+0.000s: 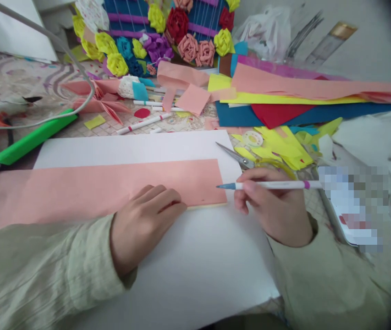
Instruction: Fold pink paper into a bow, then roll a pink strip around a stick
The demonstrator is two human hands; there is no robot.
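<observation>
My left hand [145, 222] presses down on a long strip of pink paper [92, 183], its fingers bent and close together at the strip's lower edge. A thin pale edge shows under the paper beside these fingers; I cannot tell what it belongs to. The strip lies across a large white sheet [209, 256]. My right hand [274, 211] is closed around a white marker [278, 184] with a blue-grey tip. That tip points left, over or just above the strip's right end; contact cannot be made out. Scissors [246, 161] with yellow handles lie just beyond my right hand.
A phone [346, 206] lies at right. Behind are yellow paper scraps [281, 146], stacked coloured paper [294, 91], a capped marker [143, 123] and panels with paper roses [177, 24]. At left are a green stick-like object [37, 136] and a grey cable [61, 43].
</observation>
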